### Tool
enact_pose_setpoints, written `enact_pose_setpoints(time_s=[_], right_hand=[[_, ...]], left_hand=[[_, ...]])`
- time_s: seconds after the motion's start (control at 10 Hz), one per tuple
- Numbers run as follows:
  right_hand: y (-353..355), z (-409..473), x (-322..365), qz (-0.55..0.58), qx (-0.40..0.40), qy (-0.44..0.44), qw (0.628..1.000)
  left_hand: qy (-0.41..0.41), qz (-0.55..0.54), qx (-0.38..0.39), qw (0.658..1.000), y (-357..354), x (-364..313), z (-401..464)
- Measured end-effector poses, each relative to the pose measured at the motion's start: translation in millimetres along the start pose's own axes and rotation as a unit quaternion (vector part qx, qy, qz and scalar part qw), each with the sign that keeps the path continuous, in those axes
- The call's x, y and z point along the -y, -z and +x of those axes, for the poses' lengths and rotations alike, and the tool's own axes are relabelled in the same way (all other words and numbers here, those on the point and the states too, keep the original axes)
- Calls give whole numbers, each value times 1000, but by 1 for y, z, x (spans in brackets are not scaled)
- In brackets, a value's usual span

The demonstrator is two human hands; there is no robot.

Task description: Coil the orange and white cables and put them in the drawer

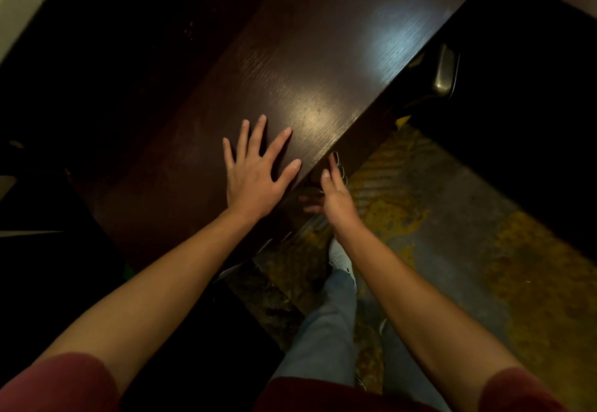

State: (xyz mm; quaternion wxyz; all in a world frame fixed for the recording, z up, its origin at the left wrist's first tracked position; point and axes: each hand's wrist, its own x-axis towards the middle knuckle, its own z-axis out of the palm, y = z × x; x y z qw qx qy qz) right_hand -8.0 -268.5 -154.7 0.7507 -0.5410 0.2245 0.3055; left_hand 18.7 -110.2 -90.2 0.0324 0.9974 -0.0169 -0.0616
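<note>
My left hand (pixel 255 178) lies flat on the dark wooden desk top (pixel 307 72), fingers spread and straight. Just below the desk's front edge, my right hand (pixel 336 198) reaches in with straight fingers against the glossy drawer front (pixel 365 136), which mirrors them faintly. A few thin white strands (pixel 342 166) show beside the right fingertips; I cannot tell whether they are the white cable. No orange cable is in view. The inside of the drawer is hidden.
A dark cabinet (pixel 517 104) with a metal handle (pixel 445 75) stands to the right. Patterned carpet (pixel 452 217) lies between it and the desk. My jeans leg and white shoe (pixel 339 256) are below the desk edge. Dark furniture fills the left.
</note>
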Motion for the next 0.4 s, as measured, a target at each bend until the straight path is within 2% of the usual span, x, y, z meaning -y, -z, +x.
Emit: enact_pose_setpoints(time_s=[0.2, 0.3, 0.4], right_hand=[[11, -12, 19, -55, 14, -11, 998], [23, -22, 39, -105, -7, -6, 994], [34, -42, 63, -199, -23, 19, 980]], left_hand=[[2, 5, 8, 1000, 6, -1, -1], [4, 14, 19, 1000, 8, -7, -1], [10, -26, 38, 999, 21, -2, 2]])
